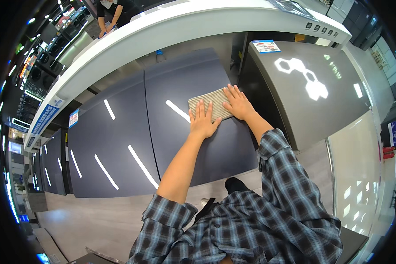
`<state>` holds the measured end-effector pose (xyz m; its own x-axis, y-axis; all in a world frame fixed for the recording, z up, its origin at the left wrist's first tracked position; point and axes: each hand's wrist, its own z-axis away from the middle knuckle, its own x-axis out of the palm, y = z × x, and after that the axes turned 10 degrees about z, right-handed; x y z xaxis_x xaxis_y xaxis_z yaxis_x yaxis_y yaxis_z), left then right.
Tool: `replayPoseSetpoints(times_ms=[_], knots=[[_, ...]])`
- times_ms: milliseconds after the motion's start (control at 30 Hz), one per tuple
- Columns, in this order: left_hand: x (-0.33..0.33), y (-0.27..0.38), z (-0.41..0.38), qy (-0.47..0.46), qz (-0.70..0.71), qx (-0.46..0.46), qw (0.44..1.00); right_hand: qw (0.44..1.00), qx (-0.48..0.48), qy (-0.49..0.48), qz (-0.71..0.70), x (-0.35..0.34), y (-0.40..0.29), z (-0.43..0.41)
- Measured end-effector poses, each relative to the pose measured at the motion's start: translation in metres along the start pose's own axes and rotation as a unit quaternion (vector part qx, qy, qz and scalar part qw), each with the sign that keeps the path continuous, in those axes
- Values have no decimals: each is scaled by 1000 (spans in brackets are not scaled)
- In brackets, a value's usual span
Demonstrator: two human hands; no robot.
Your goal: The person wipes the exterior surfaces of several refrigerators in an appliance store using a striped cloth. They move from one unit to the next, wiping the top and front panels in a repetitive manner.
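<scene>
A folded, ribbed beige cloth lies flat on the right door panel of a glossy blue-grey double-door appliance, probably a refrigerator. My left hand rests palm down over the cloth's lower left part, fingers spread. On the cloth's right side lies my right hand, also flat with fingers apart. Neither hand curls around the cloth. A thin dark seam separates this panel from the left door panel, which carries bright streaks of reflected light.
To the right, across a dark gap, stands a grey appliance with a price card. Another price card is at the left door's edge. A white curved display frame spans the far side. Beyond it, a person bends forward.
</scene>
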<state>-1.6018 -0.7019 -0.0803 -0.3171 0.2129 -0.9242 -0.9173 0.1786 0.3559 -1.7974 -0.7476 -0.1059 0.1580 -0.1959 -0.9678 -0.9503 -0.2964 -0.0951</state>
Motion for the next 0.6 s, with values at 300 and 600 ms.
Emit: replayPoseSetpoints(times_ms=[300,600], knots=[[-30,5,-18,-3,1,-48,999,999,-28,-20,-43,-17,3,-42],[-54,4,-41,-10,7,-73,997,997,-40,-29,-60,-27,4,-71]])
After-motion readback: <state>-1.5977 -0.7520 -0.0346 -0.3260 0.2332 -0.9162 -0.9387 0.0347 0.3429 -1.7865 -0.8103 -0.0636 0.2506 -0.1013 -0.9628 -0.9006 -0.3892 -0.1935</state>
